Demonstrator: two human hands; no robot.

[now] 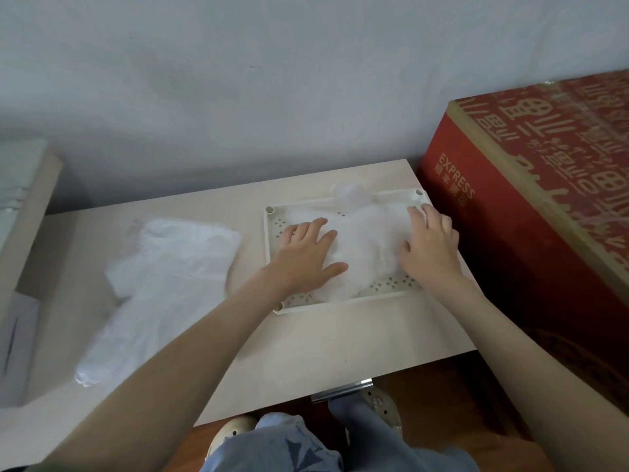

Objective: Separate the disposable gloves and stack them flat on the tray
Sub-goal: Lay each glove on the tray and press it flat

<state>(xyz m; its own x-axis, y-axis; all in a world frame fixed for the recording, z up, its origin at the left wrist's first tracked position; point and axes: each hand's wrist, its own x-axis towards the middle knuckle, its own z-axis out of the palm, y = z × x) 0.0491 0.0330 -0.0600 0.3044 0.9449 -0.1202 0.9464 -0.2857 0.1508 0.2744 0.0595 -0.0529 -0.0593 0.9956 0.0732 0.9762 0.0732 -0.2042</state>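
Observation:
A cream perforated tray (pixel 274 267) lies on the right part of the pale table. Thin clear disposable gloves (pixel 366 245) lie spread in it, one edge lapping over the far rim. My left hand (pixel 308 255) lies flat with straight fingers on the left side of these gloves. On their right side my right hand (pixel 429 248) presses down, fingers spread. A pile of unsorted clear gloves (pixel 160 277) lies on the table left of the tray, its fingertips reaching the near left.
A large red cardboard box (pixel 531 199) stands tight against the table's right edge and the tray's far right corner. A wooden board (pixel 23 226) and white papers (pixel 17 338) sit at the left. The table (pixel 326 338) backs onto a grey wall.

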